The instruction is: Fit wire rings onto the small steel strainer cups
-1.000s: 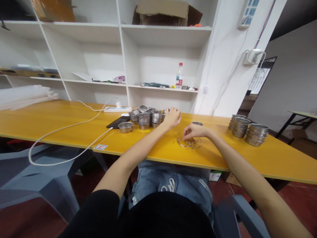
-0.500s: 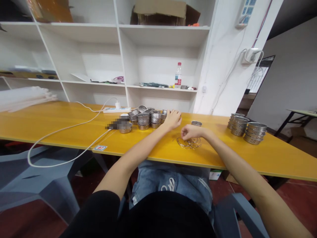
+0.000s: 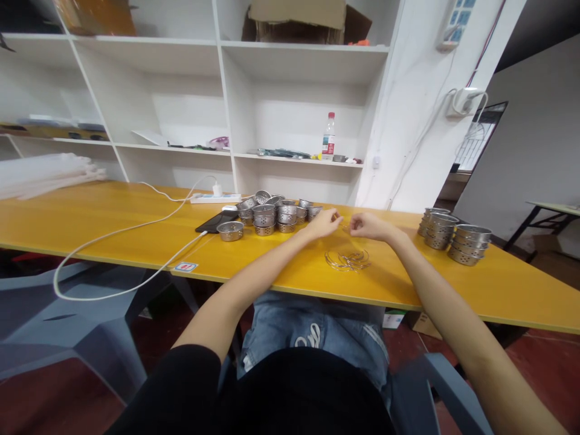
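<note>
The right hand [image 3: 368,226] had its fingers narrowed on a thin wire [image 3: 345,228]; the left hand's [image 3: 327,222] grip was unclear; loose wires [image 3: 348,261] lay nearby on the counter [image 3: 281,272], between metal cups [image 3: 264,220] and stacked cups [image 3: 469,244]; the sticker [image 3: 185,266] and bottle label [image 3: 328,145] were unreadable.

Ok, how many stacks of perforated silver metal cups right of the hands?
3: rear stack, middle stack just in front, front stack to its right, all on the yellow table. More could be hidden behind.
</note>
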The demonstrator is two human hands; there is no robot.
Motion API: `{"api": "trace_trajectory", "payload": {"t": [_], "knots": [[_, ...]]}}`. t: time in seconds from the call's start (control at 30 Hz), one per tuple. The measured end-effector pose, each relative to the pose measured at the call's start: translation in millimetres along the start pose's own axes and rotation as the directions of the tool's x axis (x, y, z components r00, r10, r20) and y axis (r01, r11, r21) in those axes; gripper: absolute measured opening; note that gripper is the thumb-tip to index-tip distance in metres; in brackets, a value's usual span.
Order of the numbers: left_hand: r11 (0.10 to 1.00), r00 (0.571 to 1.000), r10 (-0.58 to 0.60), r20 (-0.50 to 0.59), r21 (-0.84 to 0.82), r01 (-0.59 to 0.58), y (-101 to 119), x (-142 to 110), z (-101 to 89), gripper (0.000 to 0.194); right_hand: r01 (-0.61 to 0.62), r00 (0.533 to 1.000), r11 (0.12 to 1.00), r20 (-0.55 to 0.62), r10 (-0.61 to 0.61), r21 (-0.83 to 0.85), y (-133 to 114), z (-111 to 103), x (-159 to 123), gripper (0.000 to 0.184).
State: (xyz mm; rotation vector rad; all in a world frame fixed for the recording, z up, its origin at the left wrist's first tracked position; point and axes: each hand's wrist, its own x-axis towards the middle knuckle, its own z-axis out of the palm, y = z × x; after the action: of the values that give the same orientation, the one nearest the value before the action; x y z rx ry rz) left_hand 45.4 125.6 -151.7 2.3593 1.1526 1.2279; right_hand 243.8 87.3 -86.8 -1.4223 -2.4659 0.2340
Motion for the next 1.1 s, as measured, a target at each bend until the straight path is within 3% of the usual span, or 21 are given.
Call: {"api": "trace_trajectory", "payload": {"t": [0.17,0.3,0.47,0.6,0.8,1.1], "knots": [[0.985,0.985,0.115,0.129,-0.141,-0.097,-2.6,1.9,9.1,0.025,-0.076,0.993,0.997,-0.089,0.078,0.027,19.4,0.5,4.1,0.008],[0.988,0.988,0.095,0.120,-0.131,-0.079,-2.7,2.5,7.8,0.025,-0.093,0.988,0.994,-0.115,0.099,0.058,25.0,3.3,5.7,0.008],[0.991,0.995,0.084,0.053,-0.104,-0.079,1.3,0.4,2.1,0.027,0.071,0.969,0.993,-0.229,-0.091,-0.094,16.9,5.7,11.1,0.015],[0.977,0.993,0.120,-0.015,-0.177,-0.121,2.7,-0.6,5.7,0.027,0.154,0.934,0.974,-0.298,-0.199,-0.169,16.3,1.7,12.6,0.019],[0.972,0.989,0.127,-0.078,-0.189,-0.139,4.8,-2.0,11.3,0.033,0.012,0.854,1.000,-0.519,0.003,0.025,39.6,-0.9,13.0,0.022],[0.996,0.996,0.066,-0.054,-0.063,-0.070,2.4,-1.3,10.4,0.025,-0.133,0.911,0.990,-0.387,0.140,0.046,46.4,8.2,16.8,0.017]]}}
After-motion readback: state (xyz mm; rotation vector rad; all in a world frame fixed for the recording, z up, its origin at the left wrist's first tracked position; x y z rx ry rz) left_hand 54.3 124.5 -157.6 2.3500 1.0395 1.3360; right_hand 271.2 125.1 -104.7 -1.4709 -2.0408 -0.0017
